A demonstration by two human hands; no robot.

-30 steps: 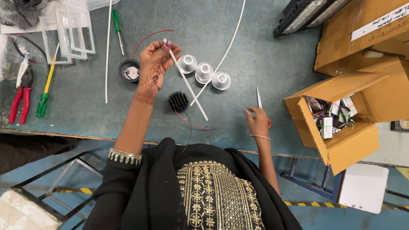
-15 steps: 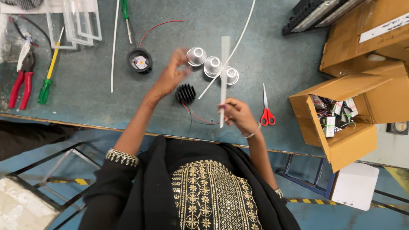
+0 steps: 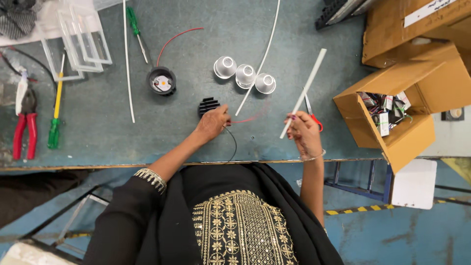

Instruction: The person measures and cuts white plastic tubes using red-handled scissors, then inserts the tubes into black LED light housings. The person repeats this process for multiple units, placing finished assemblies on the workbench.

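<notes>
We note the grey counter (image 3: 108, 132) filling the upper frame, with an open cardboard box (image 3: 392, 113) at right and red pliers (image 3: 24, 122) at far left. Centre frame, the right hand (image 3: 304, 135) has its grip closed on a white tube (image 3: 303, 92) slanting toward upper right, beside red-handled scissors (image 3: 312, 113). The left hand (image 3: 212, 123) rests its curled grip on a black heat sink (image 3: 208, 104), wires pinched; three white cups (image 3: 244, 76) sit above.
</notes>
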